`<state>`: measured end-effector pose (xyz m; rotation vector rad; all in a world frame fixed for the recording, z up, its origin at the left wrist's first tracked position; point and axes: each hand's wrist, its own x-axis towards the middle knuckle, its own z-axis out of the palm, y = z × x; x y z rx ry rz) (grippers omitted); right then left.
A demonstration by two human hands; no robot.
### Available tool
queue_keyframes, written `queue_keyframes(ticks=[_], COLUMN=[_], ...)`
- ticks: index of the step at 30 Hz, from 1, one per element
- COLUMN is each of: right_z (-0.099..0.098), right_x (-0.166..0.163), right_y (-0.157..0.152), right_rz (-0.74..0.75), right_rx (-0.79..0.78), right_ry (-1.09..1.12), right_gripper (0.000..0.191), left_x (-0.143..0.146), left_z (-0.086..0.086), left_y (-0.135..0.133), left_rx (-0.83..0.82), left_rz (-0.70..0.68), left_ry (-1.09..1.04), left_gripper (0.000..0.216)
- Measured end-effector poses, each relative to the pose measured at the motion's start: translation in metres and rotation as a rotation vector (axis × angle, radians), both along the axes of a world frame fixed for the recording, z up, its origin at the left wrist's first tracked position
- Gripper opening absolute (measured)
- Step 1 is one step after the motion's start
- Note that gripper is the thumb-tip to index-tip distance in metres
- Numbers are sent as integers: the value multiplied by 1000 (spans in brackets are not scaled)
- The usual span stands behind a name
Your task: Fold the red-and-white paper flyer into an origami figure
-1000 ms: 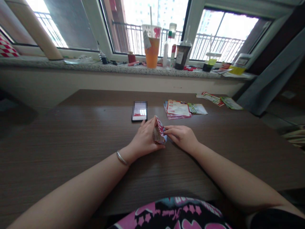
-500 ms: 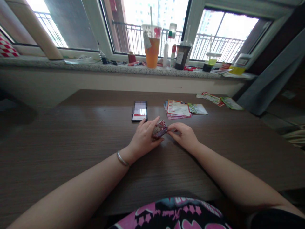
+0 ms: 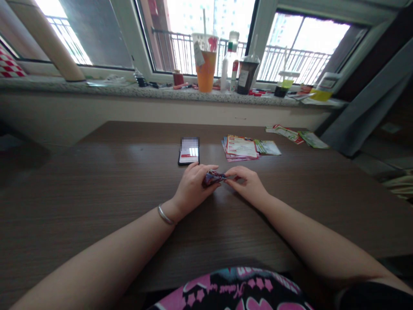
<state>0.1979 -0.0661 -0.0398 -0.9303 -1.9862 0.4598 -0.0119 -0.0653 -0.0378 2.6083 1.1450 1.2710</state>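
Observation:
A crumpled, colourful wrapper-like piece [image 3: 213, 177], purple and reddish, is held between my two hands just above the brown table [image 3: 129, 224]. My left hand [image 3: 192, 183] closes round its left part, thumb below and fingers above. At its right end, my right hand [image 3: 247, 183] pinches the tip between thumb and forefinger. Part of the piece is hidden by the left fingers. Just beyond my left fingertips lies a phone [image 3: 189, 156] with its screen lit. Past my right hand rests a pile of printed cards or packets [image 3: 241, 147].
More printed packets [image 3: 312, 140] lie at the table's far right. On the stone windowsill [image 3: 129, 91] stand a tall cup of orange drink [image 3: 206, 71], a dark lidded cup [image 3: 247, 75], bottles [image 3: 227, 69] and pens. A grey curtain [image 3: 361, 107] hangs at the right.
My left fingers have folded down, and the wrapper-like piece looks narrower and more scrunched between the hands. My right hand has shifted slightly left, still pinching its end.

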Motion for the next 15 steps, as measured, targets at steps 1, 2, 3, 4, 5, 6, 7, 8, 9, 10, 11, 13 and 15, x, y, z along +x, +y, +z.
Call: queue_keyframes(ticks=[1,2,3,4,5,6,7,8,9,10,11,13,15], right_z=[1,3,4,5,5,6,6,6,7,7,7,7,8], right_x=[0,0,-1,-1,-1,-1,-1,-1,-1,-1,-1,-2,-2], right_y=[-1,-1,-2,-3,-3,-4,-4,-4,-5,-5,-6,-7,-8], right_rz=[9,17,23,27,30,31,29,26,23,20,17,16,19], right_rx=[3,3,3,5,13,26,45,67,89,108,123,140,149], right_ry=[0,0,-3,-7,-13,-21,-28,-35,-41,-47,-52,-61,-65], right_gripper=[10,10,11,12,13,13,13,13,12,12,12,12,12], left_x=[0,0,0,0,0,0,0,0,0,-1,-1,-1,-2], left_z=[1,2,3,4,5,5,5,5,5,5,5,4,4], left_y=[0,0,0,0,0,0,0,0,1,1,1,2,2], left_rx=[-3,-14,-28,-43,-53,-57,-57,-54,-51,-47,-45,-42,-42], left_rz=[-15,-31,-46,-58,-68,-74,-79,-82,-86,-91,-95,-101,-108], left_ry=[-1,1,4,8,7,1,-9,-19,-26,-31,-32,-35,-42], left_gripper=[30,23,18,14,12,11,11,11,12,12,12,14,16])
